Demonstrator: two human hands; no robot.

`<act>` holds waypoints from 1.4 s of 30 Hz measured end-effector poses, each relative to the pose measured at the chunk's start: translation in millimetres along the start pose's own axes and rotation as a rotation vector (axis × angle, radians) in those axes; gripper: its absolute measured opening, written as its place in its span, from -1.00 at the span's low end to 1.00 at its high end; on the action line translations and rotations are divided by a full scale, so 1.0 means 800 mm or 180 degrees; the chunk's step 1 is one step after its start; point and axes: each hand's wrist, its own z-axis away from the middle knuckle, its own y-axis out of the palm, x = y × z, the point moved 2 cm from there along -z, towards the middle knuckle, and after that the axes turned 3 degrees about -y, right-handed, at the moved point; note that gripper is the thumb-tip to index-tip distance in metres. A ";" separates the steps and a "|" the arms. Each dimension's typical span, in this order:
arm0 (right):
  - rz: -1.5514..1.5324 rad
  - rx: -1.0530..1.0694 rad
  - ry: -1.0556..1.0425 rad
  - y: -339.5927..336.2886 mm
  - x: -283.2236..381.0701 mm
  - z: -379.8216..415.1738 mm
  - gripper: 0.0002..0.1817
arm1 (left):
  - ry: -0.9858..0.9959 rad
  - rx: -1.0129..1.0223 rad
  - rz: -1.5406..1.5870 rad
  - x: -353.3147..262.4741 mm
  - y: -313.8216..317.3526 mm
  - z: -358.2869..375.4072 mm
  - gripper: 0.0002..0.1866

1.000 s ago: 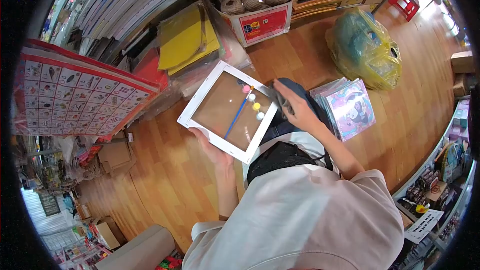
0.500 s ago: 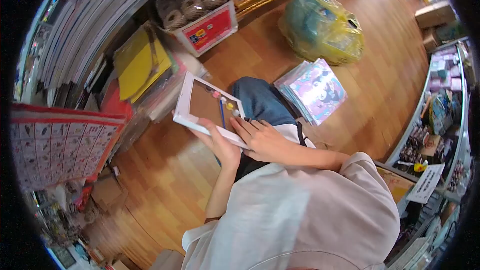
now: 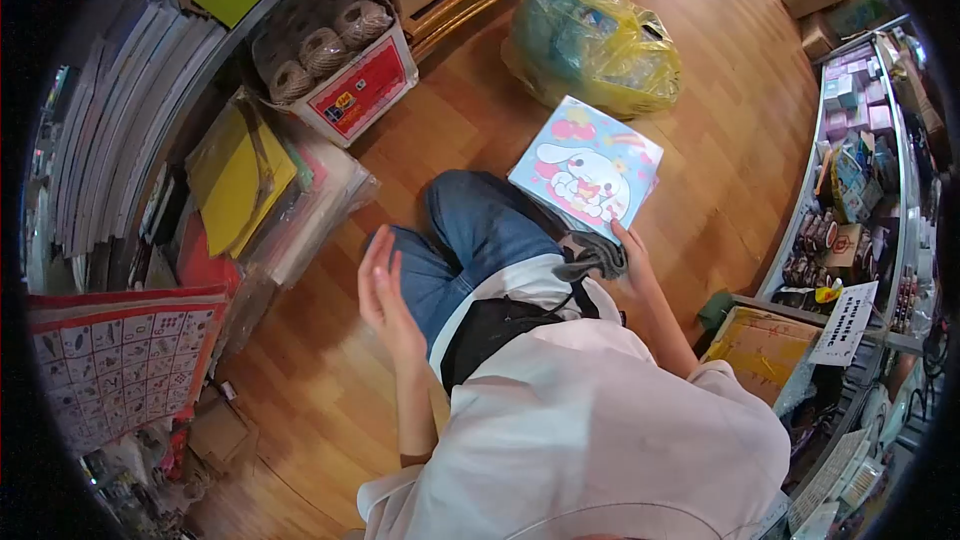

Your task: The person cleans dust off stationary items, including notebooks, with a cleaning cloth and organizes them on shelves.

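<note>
A light, stiff cartoon-rabbit painting kit [image 3: 588, 166], best taken by its edges, is gripped at centre-right by the right hand [image 3: 628, 248], while the left hand [image 3: 383, 292] is held open, empty.

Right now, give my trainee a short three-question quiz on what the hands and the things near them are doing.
1. True or false: the left hand holds a white frame.
2. What does the right hand grip along with the grey cloth? A) the cartoon rabbit picture board B) the yellow plastic bag C) the box of twine balls
3. What surface lies under the bag?

Key
1. False; it is open and empty, raised beside the knee.
2. A.
3. The wooden floor.
</note>
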 end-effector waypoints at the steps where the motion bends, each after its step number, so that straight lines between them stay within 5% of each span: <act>1: -0.0406 0.0188 0.0080 -0.006 -0.006 -0.001 -0.60 | -0.0159 -0.0154 -0.0092 0.003 -0.009 0.001 -0.55; 5: -0.0724 0.0504 0.0212 -0.039 -0.035 -0.034 -0.58 | -0.0287 -0.0372 -0.0097 0.014 -0.035 0.004 -0.57; 8: -0.0164 0.0068 -0.0004 -0.047 -0.045 -0.053 -0.48 | -0.0403 -0.0586 -0.0120 0.020 -0.046 0.007 -0.62; 14: 0.3518 -0.0591 0.0225 -0.154 -0.024 -0.108 -0.30 | -0.0489 -0.0585 0.0013 0.026 -0.048 0.004 -0.61; 17: 0.4261 -0.1101 0.0578 -0.191 0.012 -0.117 -0.11 | -0.0517 -0.0608 0.0043 0.029 -0.048 0.006 -0.60; 18: 0.4283 -0.1088 0.0603 -0.194 0.012 -0.116 -0.11 | -0.0529 -0.0630 0.0073 0.030 -0.048 0.007 -0.60; 20: 0.2095 -0.0680 0.0588 -0.194 0.008 -0.114 -0.12 | -0.0558 -0.0679 0.0100 0.034 -0.050 0.007 -0.60; 21: 0.1860 -0.0350 0.0510 -0.187 0.000 -0.119 0.07 | -0.0599 -0.0690 0.0130 0.037 -0.051 0.008 -0.60; 24: 0.0870 0.0172 0.0649 -0.160 -0.026 -0.152 -0.01 | -0.0635 -0.0742 0.0202 0.042 -0.054 0.013 -0.60; 26: 0.1155 0.0177 0.0984 -0.155 -0.024 -0.155 -0.07 | -0.0602 -0.0737 0.0222 0.037 -0.059 0.018 -0.60; 30: 0.1148 -0.0224 0.0464 -0.139 -0.027 -0.158 -0.15 | -0.0668 -0.1039 0.0211 0.035 -0.066 0.026 -0.61; 35: 0.1574 0.0066 0.0974 -0.119 -0.003 -0.146 -0.13 | -0.0718 -0.0985 0.0269 0.042 -0.063 0.024 -0.60; 42: 0.1082 0.0336 0.0837 -0.131 -0.020 -0.176 -0.13 | -0.0765 -0.0675 0.0250 0.039 -0.034 0.006 -0.62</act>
